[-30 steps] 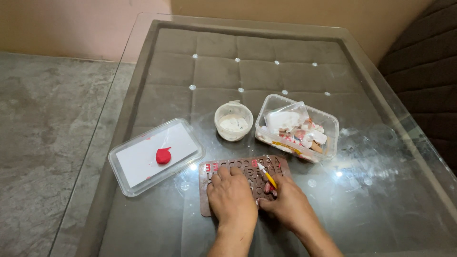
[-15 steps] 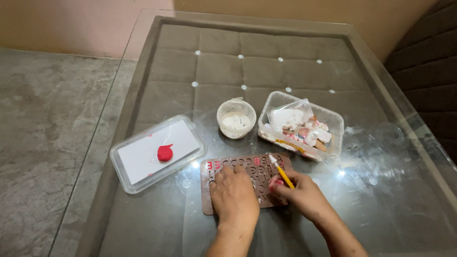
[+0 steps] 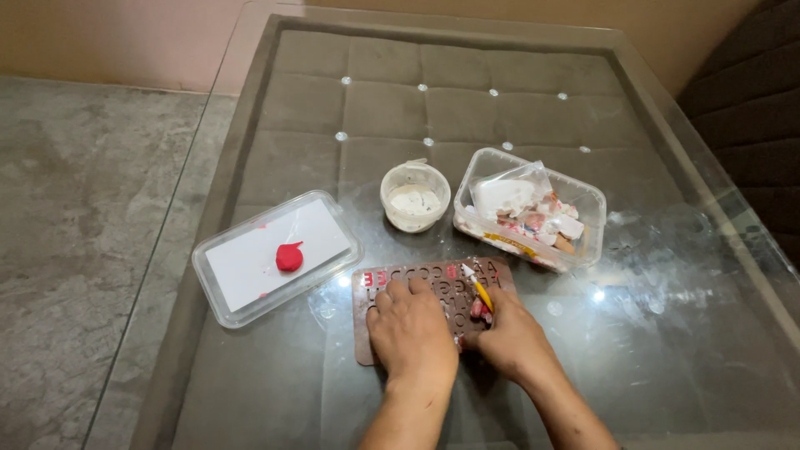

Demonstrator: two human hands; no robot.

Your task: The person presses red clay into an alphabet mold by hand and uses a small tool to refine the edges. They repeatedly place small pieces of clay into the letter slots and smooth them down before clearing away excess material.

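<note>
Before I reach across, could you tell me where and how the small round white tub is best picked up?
Take the small white tub by its side wall just under the rim, coming straight down from above. It stands upright and open, holding something white, so a level grip should keep that in. The far side is free; the clear container sits close on one flank and the brown mould lies near its front.

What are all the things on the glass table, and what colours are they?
Glass table: one, clear, over a grey tufted cushion.
Mould: one, brown, with letter shapes, under both hands.
Lid: one, clear, left of the mould.
Clay lump: one, red, on the lid.
Cup: one, white, behind the mould.
Tub: one, clear, holding mixed bits, right of the cup.
Tool: one, yellow, in the right hand.
Left hand: flat on the mould.
Right hand: gripping the tool.
</note>
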